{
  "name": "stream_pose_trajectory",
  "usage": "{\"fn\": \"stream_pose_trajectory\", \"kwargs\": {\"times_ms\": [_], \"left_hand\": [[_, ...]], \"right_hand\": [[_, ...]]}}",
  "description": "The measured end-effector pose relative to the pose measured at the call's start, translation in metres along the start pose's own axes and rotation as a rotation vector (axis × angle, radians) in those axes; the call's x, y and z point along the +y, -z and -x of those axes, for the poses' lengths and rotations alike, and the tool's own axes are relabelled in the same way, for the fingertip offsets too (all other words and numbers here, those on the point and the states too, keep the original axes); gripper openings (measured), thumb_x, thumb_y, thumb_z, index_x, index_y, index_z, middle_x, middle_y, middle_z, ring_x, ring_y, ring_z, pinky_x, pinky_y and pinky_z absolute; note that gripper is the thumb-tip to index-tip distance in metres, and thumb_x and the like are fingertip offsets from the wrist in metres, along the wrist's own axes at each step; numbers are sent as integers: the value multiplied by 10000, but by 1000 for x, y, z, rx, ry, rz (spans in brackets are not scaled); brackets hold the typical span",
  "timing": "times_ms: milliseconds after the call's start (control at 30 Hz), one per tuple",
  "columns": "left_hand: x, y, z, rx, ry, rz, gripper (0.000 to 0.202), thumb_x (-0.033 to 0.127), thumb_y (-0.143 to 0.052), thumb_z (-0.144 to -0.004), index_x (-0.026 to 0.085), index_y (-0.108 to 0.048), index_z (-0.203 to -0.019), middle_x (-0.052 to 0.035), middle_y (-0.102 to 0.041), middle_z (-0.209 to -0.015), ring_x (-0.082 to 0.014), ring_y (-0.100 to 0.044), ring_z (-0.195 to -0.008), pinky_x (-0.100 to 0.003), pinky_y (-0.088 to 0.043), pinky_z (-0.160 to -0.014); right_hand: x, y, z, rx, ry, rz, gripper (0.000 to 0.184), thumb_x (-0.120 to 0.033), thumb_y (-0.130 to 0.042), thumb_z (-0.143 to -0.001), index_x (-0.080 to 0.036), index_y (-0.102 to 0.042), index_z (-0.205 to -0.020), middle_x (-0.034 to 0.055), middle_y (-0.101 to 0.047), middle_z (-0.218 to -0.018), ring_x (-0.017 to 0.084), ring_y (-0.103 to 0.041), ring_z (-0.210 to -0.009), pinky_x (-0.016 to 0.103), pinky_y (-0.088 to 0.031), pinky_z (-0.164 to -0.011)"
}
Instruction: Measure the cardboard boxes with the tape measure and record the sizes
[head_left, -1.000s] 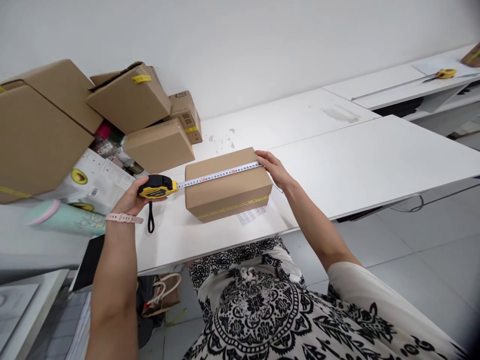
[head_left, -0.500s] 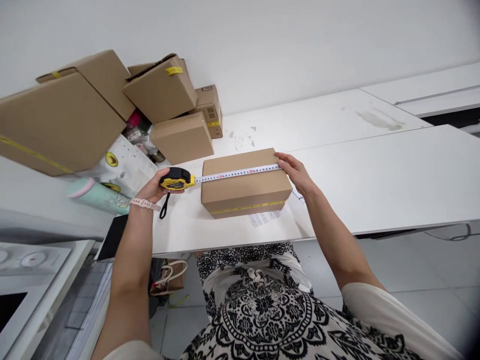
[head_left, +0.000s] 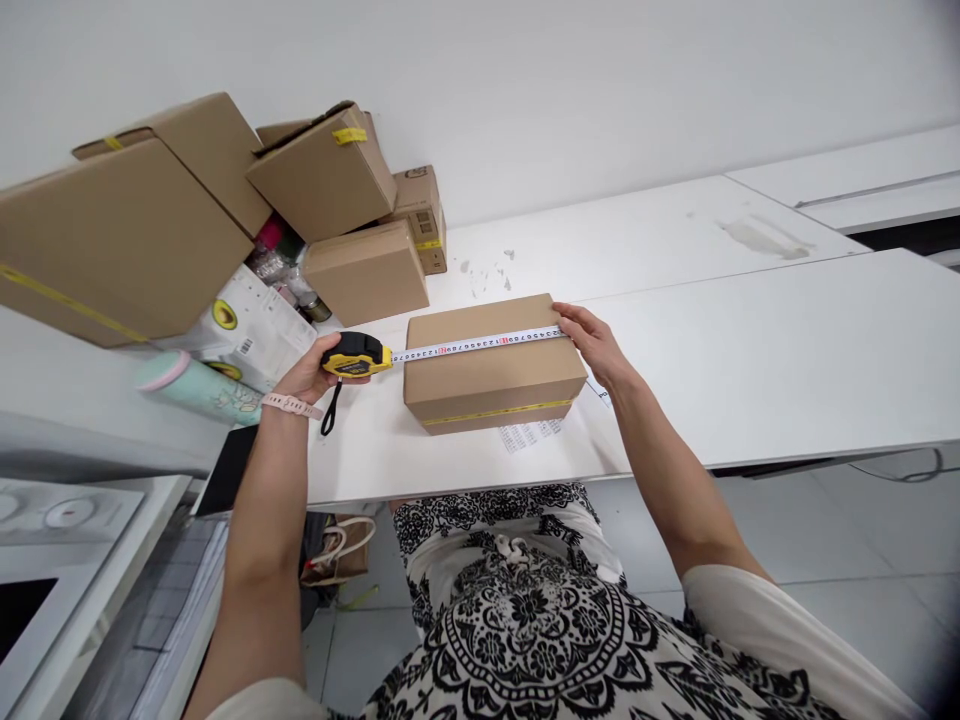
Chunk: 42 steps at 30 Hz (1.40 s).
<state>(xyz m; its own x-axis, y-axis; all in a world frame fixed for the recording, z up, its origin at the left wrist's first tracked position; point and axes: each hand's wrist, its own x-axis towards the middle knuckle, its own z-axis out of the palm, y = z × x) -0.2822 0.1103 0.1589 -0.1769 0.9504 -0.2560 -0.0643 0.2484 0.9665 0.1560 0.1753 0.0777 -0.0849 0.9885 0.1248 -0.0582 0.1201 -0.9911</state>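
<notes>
My left hand (head_left: 306,372) is closed around a yellow and black tape measure (head_left: 354,354), held just left of a brown cardboard box (head_left: 487,378). A black wrist strap dangles from the tape's case. The white numbered blade (head_left: 480,344) runs out of the case and across the long top of the box. At the box's right end my right hand (head_left: 595,343) pins the blade's tip against the edge, fingers on top and at the corner. The thumb side of that hand is partly hidden. Yellow tape crosses the box's front side.
Several cardboard boxes (head_left: 322,180) are stacked at the left against the wall. A mint bottle (head_left: 199,388) lies near a white carton with avocado pictures (head_left: 255,325). A printed sheet (head_left: 529,436) lies under the box on the white table (head_left: 712,370). A paper bag (head_left: 349,550) stands below.
Both hands, the box and the stretched blade keep their places. The view has shifted very slightly.
</notes>
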Motion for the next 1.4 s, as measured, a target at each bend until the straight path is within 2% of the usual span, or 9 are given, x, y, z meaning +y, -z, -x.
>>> {"fn": "stream_pose_trajectory", "kwargs": {"times_ms": [233, 433, 567, 667, 733, 833, 967, 1167, 1400], "left_hand": [[5, -13, 12, 52, -24, 8, 335, 403, -662, -765, 99, -704, -900, -91, -751, -741, -291, -731, -752, -465, -638, -657], [14, -31, 77, -7, -183, -29, 533, 466, -762, -715, 144, -703, -1136, -108, -754, -1037, -307, -718, -944, -440, -628, -768], [-10, -62, 137, -338, -63, 26, 677, 469, -810, -709, 193, -639, -1302, -143, -685, -1226, -303, -689, -1020, -420, -600, -854], [-52, -102, 170, -706, 172, 213, 835, 435, -846, -675, 252, -522, -1422, -147, -644, -1240, -296, -687, -964, -461, -581, -846], [-79, -131, 181, -853, 221, 325, 994, 344, -899, -611, 316, -417, -1479, -123, -629, -1221, -288, -683, -959, -458, -577, -827], [-99, -168, 186, -795, 188, 443, 968, 334, -878, -641, 318, -386, -1474, -98, -617, -1156, -267, -667, -945, -459, -573, -817], [-86, -195, 185, -634, 163, 473, 739, 367, -825, -711, 236, -485, -1355, -66, -625, -975, -225, -662, -815, -417, -572, -758], [-77, -202, 200, -614, 163, 493, 562, 430, -774, -754, 188, -555, -1211, -68, -627, -887, -213, -657, -750, -421, -563, -750], [-87, -208, 210, -591, 161, 521, 687, 431, -770, -755, 244, -471, -1345, -100, -645, -1026, -251, -702, -801, -411, -571, -734]], "right_hand": [[-1, 2, 1, 40, 13, 78, 483, -504, -703, -797, -251, -653, -1206, 71, -669, -1262, 233, -616, -1100, 414, -503, -954], [-43, 18, 8, 127, 39, 306, 244, -420, -661, -858, -184, -718, -848, 26, -647, -685, 143, -555, -641, 311, -472, -643], [-81, 10, -11, 201, 247, 171, 148, -280, -636, -886, -164, -708, -832, 17, -633, -682, 107, -503, -619, 275, -421, -604], [-85, -11, -39, 61, 247, 139, 117, -232, -648, -869, -152, -707, -807, 27, -652, -710, 111, -530, -653, 281, -442, -641], [-75, -28, -61, -87, 194, 173, 114, -239, -679, -842, -155, -704, -769, 37, -675, -741, 127, -567, -694, 294, -468, -690], [-53, -51, -91, -233, 179, 270, 146, -293, -714, -806, -164, -699, -741, 39, -692, -763, 148, -589, -723, 312, -478, -742], [-31, -68, -114, -239, 157, 436, 185, -331, -687, -795, -155, -696, -737, 33, -673, -715, 158, -574, -700, 315, -452, -716], [-25, -70, -114, -284, 144, 601, 267, -420, -692, -760, -171, -667, -668, 31, -656, -702, 167, -554, -709, 314, -425, -684], [-26, -66, -111, -308, 114, 617, 346, -512, -751, -709, -191, -630, -662, 37, -629, -681, 181, -528, -728, 334, -425, -697]]}}
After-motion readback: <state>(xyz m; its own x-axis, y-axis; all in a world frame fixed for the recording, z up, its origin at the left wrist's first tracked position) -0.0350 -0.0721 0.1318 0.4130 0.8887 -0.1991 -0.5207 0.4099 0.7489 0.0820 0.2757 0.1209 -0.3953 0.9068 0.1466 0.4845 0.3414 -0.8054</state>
